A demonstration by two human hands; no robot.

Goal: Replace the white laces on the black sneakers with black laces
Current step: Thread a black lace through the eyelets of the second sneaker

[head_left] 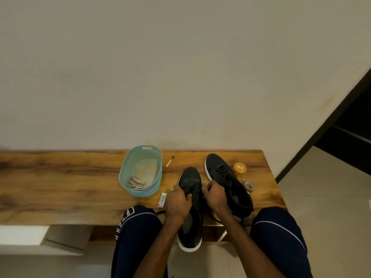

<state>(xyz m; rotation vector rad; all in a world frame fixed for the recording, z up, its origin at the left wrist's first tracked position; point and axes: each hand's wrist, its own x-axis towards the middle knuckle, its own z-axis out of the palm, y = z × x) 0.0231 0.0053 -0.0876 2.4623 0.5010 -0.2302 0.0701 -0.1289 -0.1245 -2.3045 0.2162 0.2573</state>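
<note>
Sneaker (190,176), matte black: left hand (178,201) grips; right hand (215,195) pinches lace (215,217).

- You wear dark navy trousers (138,237), a thin white stripe (281,227) over each thigh.
- White block markings (124,217) run down your left leg.
- Your forearms (158,249) are bare.

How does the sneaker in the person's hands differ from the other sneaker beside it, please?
The held sneaker is gripped by the left hand and right hand; the far sneaker lies unheld. The held sneaker overhangs the bench edge, pointing straight away; the far sneaker sits angled. The far sneaker looks fully laced in black; the held sneaker shows bare eyelets. Both are black with white soles.
</note>
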